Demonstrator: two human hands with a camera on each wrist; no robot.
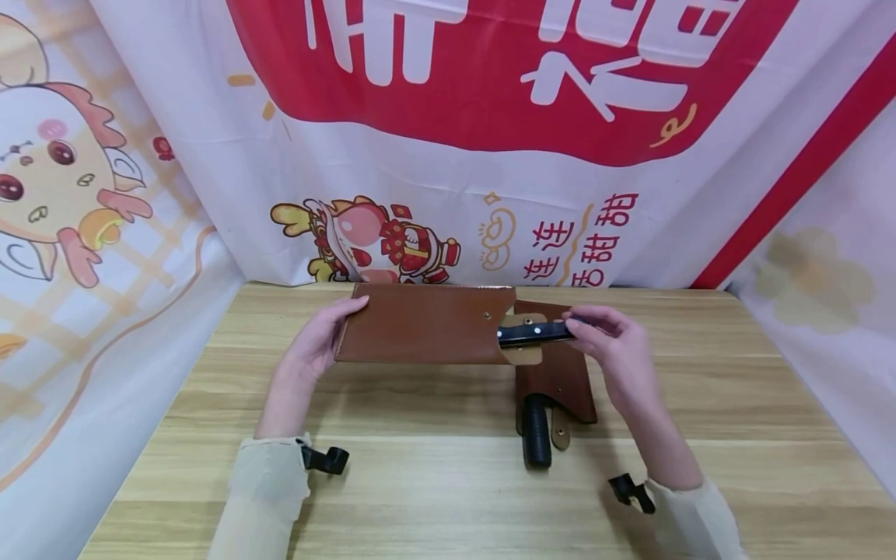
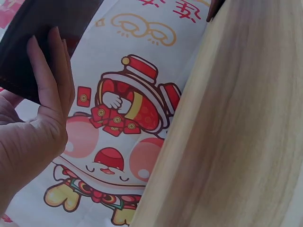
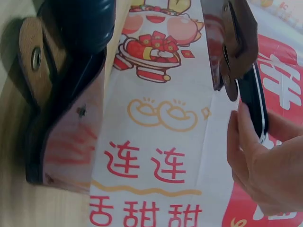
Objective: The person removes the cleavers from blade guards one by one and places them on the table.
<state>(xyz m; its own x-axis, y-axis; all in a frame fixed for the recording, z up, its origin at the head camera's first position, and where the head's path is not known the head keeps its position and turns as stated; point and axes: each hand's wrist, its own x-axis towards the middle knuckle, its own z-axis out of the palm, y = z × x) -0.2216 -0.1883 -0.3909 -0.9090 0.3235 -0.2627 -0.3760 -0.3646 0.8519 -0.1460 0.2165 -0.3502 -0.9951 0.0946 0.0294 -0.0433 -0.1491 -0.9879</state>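
Observation:
My left hand [image 1: 313,342] grips the far left end of a brown leather knife sheath [image 1: 420,323], thumb on its front face. In the left wrist view, fingers lie along the back of this sheath [image 2: 52,19]. A knife's black riveted handle [image 1: 535,333] sticks out of the sheath's right end, its blade hidden inside. My right hand [image 1: 619,346] pinches the end of that handle; the right wrist view shows the handle [image 3: 254,97] between thumb and fingers. A tan strap [image 1: 525,355] with a snap hangs by the sheath's mouth.
On the wooden table [image 1: 420,482] lies a second brown sheath [image 1: 560,369], partly behind the first, with a ribbed black handle [image 1: 537,435] and a loose snap strap [image 1: 561,430] pointing toward me. A printed cloth [image 1: 231,194] hangs behind the table's far edge.

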